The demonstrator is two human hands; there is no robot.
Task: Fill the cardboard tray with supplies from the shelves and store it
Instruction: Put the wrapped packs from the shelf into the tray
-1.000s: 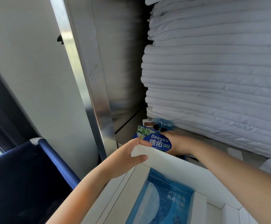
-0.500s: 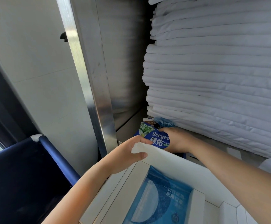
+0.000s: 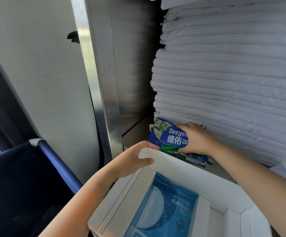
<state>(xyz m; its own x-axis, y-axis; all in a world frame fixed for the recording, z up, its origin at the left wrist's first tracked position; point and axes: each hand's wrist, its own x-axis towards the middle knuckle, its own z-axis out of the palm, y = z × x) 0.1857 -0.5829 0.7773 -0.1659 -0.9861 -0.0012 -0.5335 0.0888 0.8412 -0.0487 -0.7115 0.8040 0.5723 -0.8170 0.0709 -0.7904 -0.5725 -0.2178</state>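
Beyond the far wall of the cardboard tray (image 3: 186,170), on the steel shelf (image 3: 137,132) under the stack of folded white linen (image 3: 232,79), the right hand (image 3: 197,139) grips a blue wipes packet (image 3: 166,135). Its fingers are wrapped over the packet's right end, pinching it, with more small packets (image 3: 198,158) lying beneath, just behind that wall. The packet's long axis runs roughly along the wall, slightly tilted, its free end pointing towards the tray's far left corner. At that corner the left hand (image 3: 135,159) steadies the tray, fingers curled over the rim, thumb inside. A blue mask pack (image 3: 162,207) already lies in the tray, near its left wall. The right hand is the carrying hand; the likely next move brings the packet back over the far wall and down into the open space beside the mask pack.
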